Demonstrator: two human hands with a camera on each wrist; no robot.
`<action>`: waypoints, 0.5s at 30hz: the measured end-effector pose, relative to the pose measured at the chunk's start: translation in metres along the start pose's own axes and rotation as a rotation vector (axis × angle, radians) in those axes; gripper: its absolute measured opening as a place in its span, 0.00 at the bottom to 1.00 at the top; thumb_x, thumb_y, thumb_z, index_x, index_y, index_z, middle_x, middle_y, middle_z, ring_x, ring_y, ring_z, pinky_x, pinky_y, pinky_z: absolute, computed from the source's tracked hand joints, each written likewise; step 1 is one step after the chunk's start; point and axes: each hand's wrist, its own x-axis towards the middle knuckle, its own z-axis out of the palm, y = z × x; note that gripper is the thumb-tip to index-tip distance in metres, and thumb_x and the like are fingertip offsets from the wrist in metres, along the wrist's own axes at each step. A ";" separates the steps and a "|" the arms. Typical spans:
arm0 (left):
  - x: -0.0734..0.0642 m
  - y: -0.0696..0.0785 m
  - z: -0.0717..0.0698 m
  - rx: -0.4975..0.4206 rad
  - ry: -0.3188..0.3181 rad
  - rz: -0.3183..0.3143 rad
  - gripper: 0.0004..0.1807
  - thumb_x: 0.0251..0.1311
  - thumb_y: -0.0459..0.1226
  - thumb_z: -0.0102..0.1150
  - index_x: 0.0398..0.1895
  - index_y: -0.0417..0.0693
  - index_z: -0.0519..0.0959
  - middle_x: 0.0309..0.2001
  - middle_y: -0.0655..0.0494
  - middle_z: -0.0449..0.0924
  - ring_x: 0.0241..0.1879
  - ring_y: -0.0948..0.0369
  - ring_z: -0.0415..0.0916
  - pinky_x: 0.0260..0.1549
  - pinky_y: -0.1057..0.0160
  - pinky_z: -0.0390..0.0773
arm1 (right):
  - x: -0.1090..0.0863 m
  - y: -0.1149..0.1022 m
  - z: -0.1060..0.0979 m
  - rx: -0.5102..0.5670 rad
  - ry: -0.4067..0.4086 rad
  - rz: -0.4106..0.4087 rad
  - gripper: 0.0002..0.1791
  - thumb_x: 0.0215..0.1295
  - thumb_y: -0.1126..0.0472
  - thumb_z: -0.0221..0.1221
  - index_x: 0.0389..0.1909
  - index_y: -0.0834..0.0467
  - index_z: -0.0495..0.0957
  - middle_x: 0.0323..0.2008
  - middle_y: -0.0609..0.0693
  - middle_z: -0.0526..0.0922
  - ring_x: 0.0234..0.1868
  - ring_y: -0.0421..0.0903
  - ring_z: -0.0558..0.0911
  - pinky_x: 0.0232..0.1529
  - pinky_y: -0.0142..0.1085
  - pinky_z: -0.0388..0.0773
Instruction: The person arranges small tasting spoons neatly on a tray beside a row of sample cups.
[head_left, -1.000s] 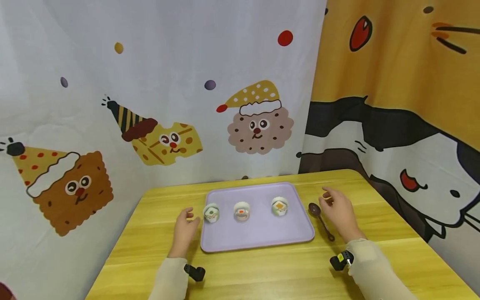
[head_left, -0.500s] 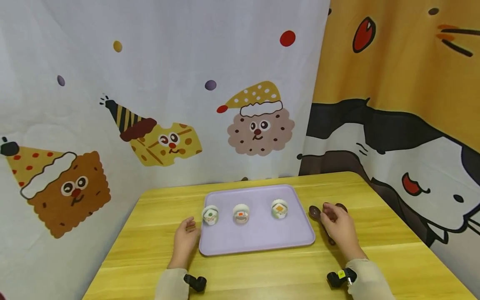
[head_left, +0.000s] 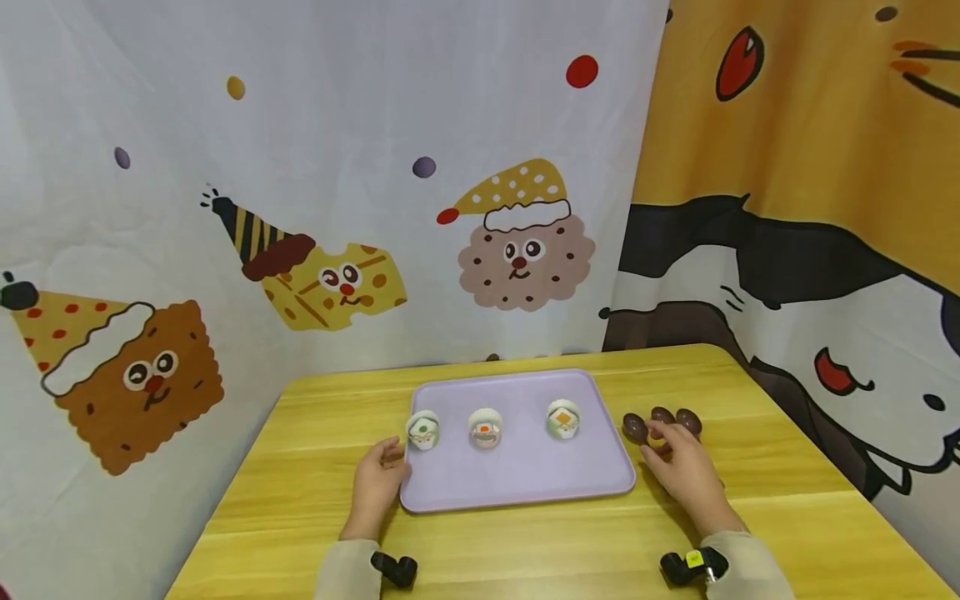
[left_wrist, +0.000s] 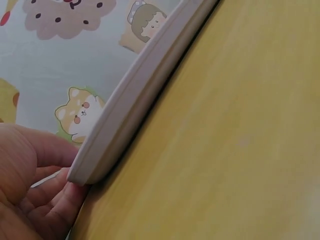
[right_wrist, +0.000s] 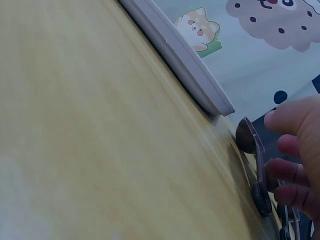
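Observation:
My left hand [head_left: 377, 483] is at the left side of a lilac tray [head_left: 517, 483], fingers loosely bent. In the left wrist view its fingertips meet the corner of the tray's rim [left_wrist: 120, 117]. My right hand [head_left: 682, 467] hovers over several dark brown spoons to the right of the tray, fingers spread and bent. Three spoon bowls show: a left one [head_left: 634, 428], a middle one [head_left: 662, 417] and a right one [head_left: 688, 422]. The hand mostly hides their handles. In the right wrist view the fingertips lie right beside the nearest spoon [right_wrist: 246, 137].
On the tray stand three small whitish cup-like pieces with printed fronts: one at the left edge [head_left: 422, 432], one beside it [head_left: 485, 430] and one towards the right [head_left: 562, 421]. A yellow wooden table [head_left: 510, 558] carries everything. A cartoon-printed curtain [head_left: 337, 100] hangs behind.
My left hand has moved right, up to the tray's edge. My right hand has come down and back over the spoons, uncovering more bowls and hiding the handles.

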 end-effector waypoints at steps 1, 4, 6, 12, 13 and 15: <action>0.000 0.000 0.001 0.000 -0.003 -0.001 0.30 0.55 0.24 0.64 0.64 0.31 0.74 0.55 0.34 0.80 0.49 0.43 0.81 0.47 0.50 0.83 | 0.000 0.000 0.000 -0.005 -0.004 0.003 0.27 0.62 0.64 0.68 0.61 0.63 0.76 0.47 0.58 0.80 0.42 0.54 0.83 0.44 0.53 0.81; -0.001 0.000 0.002 0.011 -0.012 -0.005 0.32 0.55 0.23 0.63 0.66 0.33 0.73 0.58 0.35 0.79 0.48 0.44 0.82 0.47 0.51 0.83 | -0.001 0.001 -0.001 -0.014 -0.024 0.006 0.28 0.62 0.64 0.68 0.63 0.63 0.75 0.48 0.58 0.79 0.42 0.54 0.82 0.44 0.53 0.81; -0.001 0.000 0.003 0.028 -0.014 -0.009 0.32 0.55 0.23 0.62 0.67 0.35 0.72 0.59 0.35 0.79 0.48 0.45 0.82 0.48 0.51 0.83 | -0.001 0.002 -0.001 -0.022 -0.033 0.008 0.28 0.62 0.64 0.68 0.64 0.62 0.75 0.48 0.58 0.79 0.42 0.53 0.82 0.44 0.52 0.81; -0.001 0.001 0.004 0.057 -0.014 -0.031 0.35 0.56 0.26 0.60 0.71 0.38 0.69 0.59 0.39 0.80 0.50 0.45 0.82 0.49 0.50 0.82 | -0.002 0.005 0.001 -0.029 -0.024 0.003 0.28 0.62 0.63 0.68 0.63 0.61 0.75 0.47 0.56 0.79 0.41 0.52 0.82 0.43 0.51 0.81; -0.001 0.000 0.004 0.055 -0.013 -0.031 0.35 0.56 0.26 0.60 0.71 0.38 0.69 0.58 0.39 0.80 0.50 0.45 0.82 0.49 0.49 0.82 | -0.002 0.005 0.001 -0.027 -0.019 0.000 0.28 0.62 0.63 0.68 0.63 0.62 0.75 0.46 0.56 0.79 0.41 0.52 0.82 0.43 0.51 0.81; -0.001 0.000 0.004 0.053 -0.010 -0.030 0.35 0.57 0.26 0.60 0.71 0.38 0.69 0.58 0.39 0.80 0.50 0.45 0.82 0.49 0.49 0.82 | -0.002 0.004 0.002 -0.025 -0.013 -0.001 0.27 0.62 0.64 0.68 0.63 0.62 0.75 0.46 0.56 0.79 0.40 0.52 0.81 0.43 0.51 0.80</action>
